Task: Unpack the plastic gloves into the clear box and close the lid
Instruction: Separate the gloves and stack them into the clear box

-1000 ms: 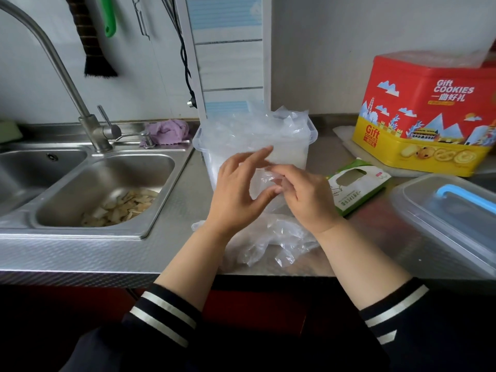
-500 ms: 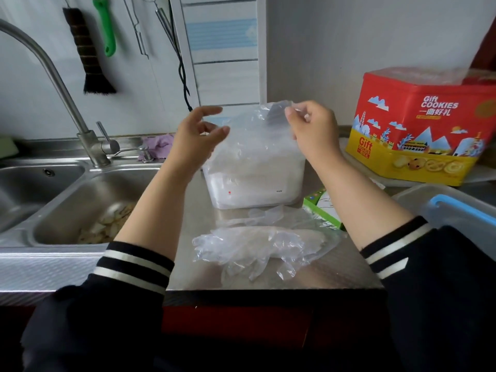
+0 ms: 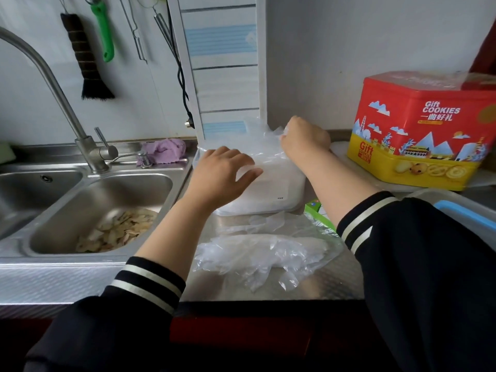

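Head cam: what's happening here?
A person is loading plastic gloves into the clear box. The right hand pinches gloves at the box's top; the left hand lies on them near the front. A loose pile of gloves lies on the counter, and the lid sits off to the right.

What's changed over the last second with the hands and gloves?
Both hands left the glove pile at the counter edge and carried plastic gloves to the clear box. The right hand now pinches them at the box's top; the left hand presses them in, fingers spread. The pile, the lid and the cookie tin stayed put.
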`<state>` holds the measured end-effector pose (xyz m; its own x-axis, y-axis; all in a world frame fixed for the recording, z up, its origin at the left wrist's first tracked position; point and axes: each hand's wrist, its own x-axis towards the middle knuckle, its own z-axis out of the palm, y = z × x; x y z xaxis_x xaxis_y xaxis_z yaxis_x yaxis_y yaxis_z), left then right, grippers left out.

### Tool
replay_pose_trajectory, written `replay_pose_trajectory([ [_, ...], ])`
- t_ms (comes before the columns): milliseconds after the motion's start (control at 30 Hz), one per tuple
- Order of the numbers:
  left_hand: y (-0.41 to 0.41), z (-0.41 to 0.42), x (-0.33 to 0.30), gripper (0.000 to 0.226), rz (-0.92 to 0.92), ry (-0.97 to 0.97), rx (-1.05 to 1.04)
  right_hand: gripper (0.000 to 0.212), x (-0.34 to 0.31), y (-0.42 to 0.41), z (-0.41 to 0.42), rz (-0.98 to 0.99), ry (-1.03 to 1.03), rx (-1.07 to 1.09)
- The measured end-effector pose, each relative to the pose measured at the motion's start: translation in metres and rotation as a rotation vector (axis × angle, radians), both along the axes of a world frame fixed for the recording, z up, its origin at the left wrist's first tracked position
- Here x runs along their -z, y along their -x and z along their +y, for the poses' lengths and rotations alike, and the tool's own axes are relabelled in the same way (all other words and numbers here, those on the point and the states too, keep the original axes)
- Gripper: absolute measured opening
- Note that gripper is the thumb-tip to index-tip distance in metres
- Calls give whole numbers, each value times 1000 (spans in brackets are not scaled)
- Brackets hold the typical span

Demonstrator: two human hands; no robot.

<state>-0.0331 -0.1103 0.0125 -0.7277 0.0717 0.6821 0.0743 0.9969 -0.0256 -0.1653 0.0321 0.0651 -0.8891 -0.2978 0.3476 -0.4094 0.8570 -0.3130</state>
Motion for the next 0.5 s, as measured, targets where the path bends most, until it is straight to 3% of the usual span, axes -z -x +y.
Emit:
replay_pose_trajectory([
  [100,-1,-1,2,52,27,6,-15,42,5,3,9,46,51,-36],
  [200,0,1,0,56,15,17,-35,49,12,1,23,46,314,-84],
  [367,-4,13,5,53,40,7,-73,24,50,-48,49,335,858,-288],
  [434,-6,17,8,50,66,7,-104,13,70,-70,56,248,936,-337],
  [500,-10,23,11,46,143,3,-165,8,89,-83,58,4,883,-369],
])
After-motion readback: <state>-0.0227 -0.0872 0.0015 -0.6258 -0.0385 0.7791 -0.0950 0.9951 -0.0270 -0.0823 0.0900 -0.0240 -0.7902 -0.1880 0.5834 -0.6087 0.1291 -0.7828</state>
